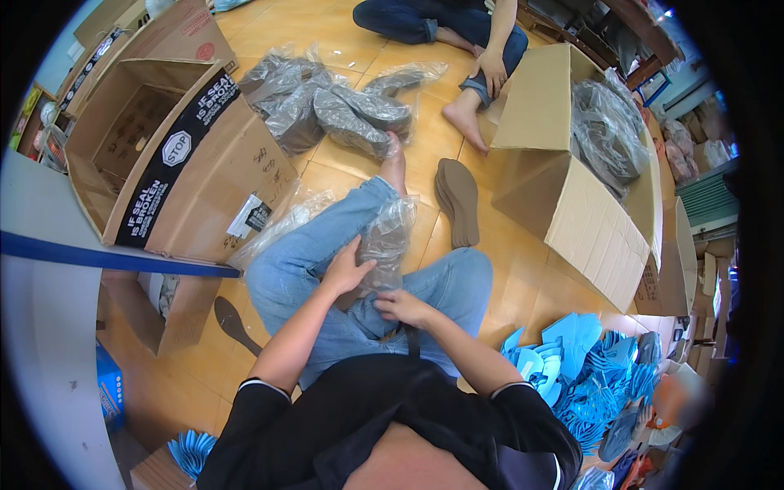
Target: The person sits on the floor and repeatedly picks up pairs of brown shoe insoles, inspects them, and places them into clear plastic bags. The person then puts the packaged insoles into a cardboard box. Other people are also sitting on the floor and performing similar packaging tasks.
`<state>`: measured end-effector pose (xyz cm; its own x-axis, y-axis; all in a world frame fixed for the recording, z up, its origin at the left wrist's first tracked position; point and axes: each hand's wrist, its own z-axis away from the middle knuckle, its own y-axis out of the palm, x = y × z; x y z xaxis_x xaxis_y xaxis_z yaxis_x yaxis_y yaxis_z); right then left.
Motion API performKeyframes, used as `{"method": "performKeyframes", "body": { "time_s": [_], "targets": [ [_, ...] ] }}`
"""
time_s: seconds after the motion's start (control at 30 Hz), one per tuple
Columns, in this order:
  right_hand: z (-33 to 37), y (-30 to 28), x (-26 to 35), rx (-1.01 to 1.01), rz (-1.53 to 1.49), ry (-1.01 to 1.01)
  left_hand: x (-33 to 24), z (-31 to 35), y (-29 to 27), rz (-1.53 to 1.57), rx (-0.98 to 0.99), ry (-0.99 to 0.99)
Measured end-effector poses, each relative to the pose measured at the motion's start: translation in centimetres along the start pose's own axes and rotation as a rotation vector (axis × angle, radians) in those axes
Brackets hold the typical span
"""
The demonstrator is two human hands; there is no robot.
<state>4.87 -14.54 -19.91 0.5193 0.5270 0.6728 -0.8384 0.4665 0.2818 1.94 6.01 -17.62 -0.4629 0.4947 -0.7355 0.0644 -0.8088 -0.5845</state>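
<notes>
Across my lap lies a clear plastic bag with brown-grey shoe soles inside. My left hand grips it along its left side, thumb laid over the top. At its near end the fingers of my right hand are bent together, apparently pinching the plastic; the fingertips are partly hidden. Beyond my right knee, a stack of brown soles rests unwrapped on the tiles. Several bagged bundles of grey soles are heaped past my bare foot.
Open cardboard boxes stand at left and right, the right one holding bagged soles. Blue cut pieces pile up at lower right. A single dark sole lies left of my knee. Another person's hand rests near their shin opposite.
</notes>
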Motion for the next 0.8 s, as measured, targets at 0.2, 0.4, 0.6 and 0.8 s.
{"method": "performKeyframes", "body": {
  "time_s": [0.2, 0.4, 0.6, 0.8],
  "targets": [
    [8.4, -4.1, 4.6, -0.292, -0.07, -0.185, 2.3, -5.0, -10.0, -0.446, -0.542, 0.101],
    [8.7, -3.4, 6.5, -0.496, -0.233, -0.394, 2.3, -6.5, -14.0, -0.538, -0.269, -0.106],
    [7.3, -0.5, 11.1, -0.256, -0.374, -0.421, -7.5, 0.2, -13.5, -0.237, -0.552, 0.649],
    [8.3, -2.7, 16.5, -0.261, -0.604, -0.627, -9.6, 4.9, -10.1, -0.268, -0.53, 0.827]
  ]
}}
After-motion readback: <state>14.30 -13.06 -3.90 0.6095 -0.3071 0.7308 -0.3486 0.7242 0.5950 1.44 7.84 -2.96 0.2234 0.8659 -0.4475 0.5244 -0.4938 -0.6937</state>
